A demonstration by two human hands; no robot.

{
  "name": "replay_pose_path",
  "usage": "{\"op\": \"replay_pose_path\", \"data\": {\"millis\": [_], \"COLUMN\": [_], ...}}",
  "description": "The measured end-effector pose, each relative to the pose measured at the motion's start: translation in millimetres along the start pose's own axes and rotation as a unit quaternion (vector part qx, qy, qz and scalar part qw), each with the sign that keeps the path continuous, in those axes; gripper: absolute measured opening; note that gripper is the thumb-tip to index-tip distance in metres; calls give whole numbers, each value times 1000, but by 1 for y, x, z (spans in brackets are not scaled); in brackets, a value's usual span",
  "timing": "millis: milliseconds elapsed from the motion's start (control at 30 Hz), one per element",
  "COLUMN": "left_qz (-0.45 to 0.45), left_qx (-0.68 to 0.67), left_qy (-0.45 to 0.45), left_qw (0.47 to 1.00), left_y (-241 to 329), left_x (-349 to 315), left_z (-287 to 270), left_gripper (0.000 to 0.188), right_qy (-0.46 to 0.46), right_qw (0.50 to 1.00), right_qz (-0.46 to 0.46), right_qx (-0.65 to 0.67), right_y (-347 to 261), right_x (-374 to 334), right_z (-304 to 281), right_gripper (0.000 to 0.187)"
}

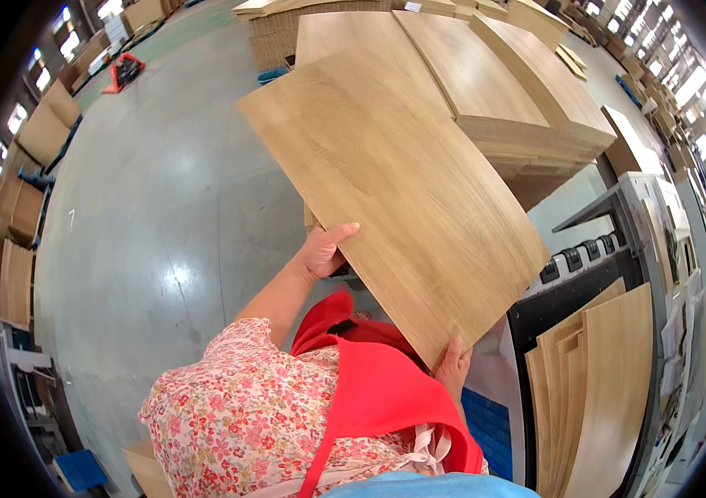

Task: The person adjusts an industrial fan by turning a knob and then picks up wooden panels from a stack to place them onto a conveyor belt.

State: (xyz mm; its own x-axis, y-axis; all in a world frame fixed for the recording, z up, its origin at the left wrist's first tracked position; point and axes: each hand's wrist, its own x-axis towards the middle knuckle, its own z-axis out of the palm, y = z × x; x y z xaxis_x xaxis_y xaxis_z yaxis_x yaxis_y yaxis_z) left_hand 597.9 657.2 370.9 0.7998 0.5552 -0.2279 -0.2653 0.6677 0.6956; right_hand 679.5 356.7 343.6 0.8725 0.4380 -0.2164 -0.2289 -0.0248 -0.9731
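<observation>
- Two bare hands hold one big, flat, wood-coloured board [403,199]. It reaches out in front of them, and most of it is past the left hand.
- The left hand [324,251] is partly closed on the board's left long edge. Its thumb lies on the top face. The other fingers are hidden below, so I cannot tell how they are spread.
- The right hand [454,365] is partly closed on the near short edge, just beside the corner. A bit of it shows on top; the rest is hard to see.
- Ahead of both hands is a big stack of boards [498,62]. The held board hides part of it, and I cannot tell if they touch.
- To the right of the right hand, some loose boards [614,373] lie over a dark surface [548,319]. Black blocks [573,259] stand in a row ahead of them, near the held board's right corner.
- To hold it well, I think the hidden fingers should push up firmly, as the far end looks heavy. Both hands should move together so it does not twist. That right corner could bump the blocks, so it needs watching.
</observation>
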Motion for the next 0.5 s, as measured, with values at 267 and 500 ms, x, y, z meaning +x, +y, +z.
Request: {"op": "replay_pose_path", "data": {"millis": [267,500], "left_qz": [14,30], "left_qx": [-38,-11], "left_qy": [-8,-26], "left_qw": [999,999], "left_y": [-4,4], "left_x": [-1,-6], "left_z": [3,15], "left_gripper": [42,42], "right_qy": [-19,10], "right_qw": [999,998], "right_qz": [-26,-39], "right_qx": [6,-46], "right_y": [8,22], "right_x": [3,5], "right_z": [-8,-25], "right_gripper": [43,40]}}
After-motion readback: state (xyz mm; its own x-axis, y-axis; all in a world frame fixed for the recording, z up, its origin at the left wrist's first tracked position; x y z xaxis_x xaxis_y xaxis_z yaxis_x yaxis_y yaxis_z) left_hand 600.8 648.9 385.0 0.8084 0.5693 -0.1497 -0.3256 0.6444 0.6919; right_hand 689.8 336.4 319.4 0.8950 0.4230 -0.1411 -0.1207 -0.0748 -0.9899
